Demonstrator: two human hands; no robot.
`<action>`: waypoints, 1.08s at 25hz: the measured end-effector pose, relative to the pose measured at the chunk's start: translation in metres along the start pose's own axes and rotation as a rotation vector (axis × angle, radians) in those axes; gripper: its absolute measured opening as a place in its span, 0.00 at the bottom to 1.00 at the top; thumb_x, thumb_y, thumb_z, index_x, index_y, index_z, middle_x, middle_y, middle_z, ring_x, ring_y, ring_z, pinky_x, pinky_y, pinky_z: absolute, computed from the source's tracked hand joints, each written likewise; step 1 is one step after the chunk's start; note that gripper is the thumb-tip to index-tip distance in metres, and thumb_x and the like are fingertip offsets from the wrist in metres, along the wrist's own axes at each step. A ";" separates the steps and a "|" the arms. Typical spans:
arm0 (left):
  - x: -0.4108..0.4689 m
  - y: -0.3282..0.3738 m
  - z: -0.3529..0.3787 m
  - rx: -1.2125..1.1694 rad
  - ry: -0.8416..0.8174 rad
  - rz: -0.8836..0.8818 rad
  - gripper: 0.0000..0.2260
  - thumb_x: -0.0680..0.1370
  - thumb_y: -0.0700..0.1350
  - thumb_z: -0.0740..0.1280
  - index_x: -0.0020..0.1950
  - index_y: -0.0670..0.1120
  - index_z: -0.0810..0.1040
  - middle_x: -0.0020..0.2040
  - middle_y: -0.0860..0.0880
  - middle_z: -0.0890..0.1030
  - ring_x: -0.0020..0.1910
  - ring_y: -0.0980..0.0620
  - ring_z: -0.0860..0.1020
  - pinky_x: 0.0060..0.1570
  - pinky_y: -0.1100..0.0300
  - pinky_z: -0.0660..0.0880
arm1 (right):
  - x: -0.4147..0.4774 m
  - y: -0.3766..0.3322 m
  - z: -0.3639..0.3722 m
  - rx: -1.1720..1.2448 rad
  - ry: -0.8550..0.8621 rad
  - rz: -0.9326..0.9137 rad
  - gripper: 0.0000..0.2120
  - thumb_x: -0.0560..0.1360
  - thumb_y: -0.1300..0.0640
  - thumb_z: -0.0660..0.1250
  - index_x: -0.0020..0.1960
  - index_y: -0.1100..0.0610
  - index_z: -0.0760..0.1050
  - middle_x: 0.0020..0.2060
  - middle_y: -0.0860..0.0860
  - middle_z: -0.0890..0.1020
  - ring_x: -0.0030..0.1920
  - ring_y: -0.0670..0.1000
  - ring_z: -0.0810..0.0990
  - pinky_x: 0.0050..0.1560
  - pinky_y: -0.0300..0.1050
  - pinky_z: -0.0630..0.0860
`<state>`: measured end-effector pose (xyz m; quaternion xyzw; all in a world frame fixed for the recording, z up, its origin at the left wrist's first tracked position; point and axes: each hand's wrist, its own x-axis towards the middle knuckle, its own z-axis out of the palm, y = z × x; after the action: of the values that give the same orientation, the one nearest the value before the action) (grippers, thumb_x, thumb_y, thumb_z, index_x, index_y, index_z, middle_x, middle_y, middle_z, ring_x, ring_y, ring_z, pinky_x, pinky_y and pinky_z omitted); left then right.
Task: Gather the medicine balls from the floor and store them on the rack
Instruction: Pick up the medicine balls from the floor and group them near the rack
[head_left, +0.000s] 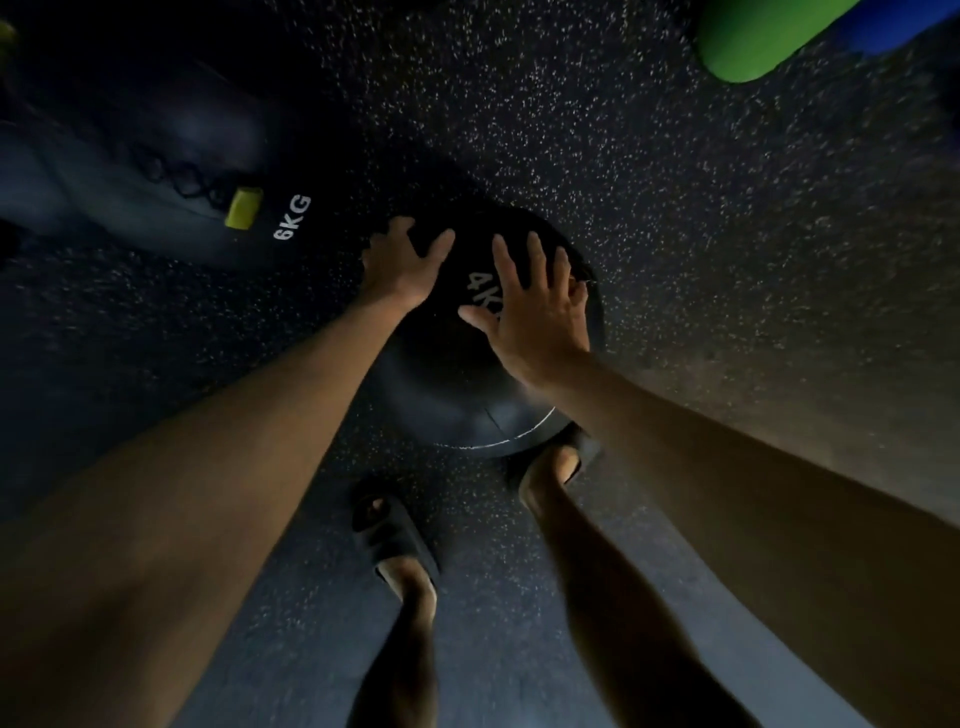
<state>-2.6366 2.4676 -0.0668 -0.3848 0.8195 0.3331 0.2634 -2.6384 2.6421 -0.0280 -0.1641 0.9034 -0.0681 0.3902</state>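
Observation:
A black medicine ball marked 4KG lies on the dark speckled floor just ahead of my feet. My left hand lies on its upper left side, thumb spread and fingers curving over the far edge. My right hand presses on its right side with fingers straight and spread, partly covering the white lettering. A second, larger dark ball marked 6KG, with a yellow tag, lies to the left. No rack is in view.
My two sandalled feet stand close behind the ball, the right one touching it. A green roll and something blue lie at the top right. The speckled rubber floor stretches to the right.

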 end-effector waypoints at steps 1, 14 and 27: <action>-0.012 -0.007 -0.005 0.003 0.021 0.058 0.31 0.80 0.63 0.62 0.77 0.47 0.64 0.74 0.41 0.68 0.72 0.41 0.67 0.67 0.47 0.69 | 0.014 -0.002 -0.010 -0.014 -0.029 0.010 0.40 0.80 0.29 0.48 0.82 0.47 0.37 0.82 0.56 0.41 0.81 0.64 0.43 0.78 0.68 0.50; 0.015 0.032 -0.034 0.109 -0.134 -0.086 0.38 0.77 0.72 0.54 0.80 0.62 0.40 0.82 0.41 0.41 0.80 0.35 0.42 0.71 0.28 0.51 | 0.094 -0.016 -0.070 0.180 0.219 0.045 0.29 0.85 0.41 0.49 0.82 0.51 0.51 0.82 0.59 0.48 0.81 0.62 0.47 0.77 0.67 0.55; 0.112 0.065 -0.091 -0.167 0.174 0.100 0.30 0.80 0.66 0.57 0.80 0.58 0.57 0.81 0.43 0.55 0.79 0.40 0.54 0.73 0.34 0.55 | 0.220 -0.066 -0.164 0.113 0.051 0.119 0.36 0.81 0.30 0.46 0.83 0.44 0.40 0.82 0.56 0.45 0.82 0.60 0.44 0.75 0.74 0.49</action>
<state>-2.7686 2.3797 -0.0629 -0.3916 0.8268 0.3784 0.1412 -2.8833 2.5024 -0.0490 -0.0861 0.9159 -0.0998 0.3791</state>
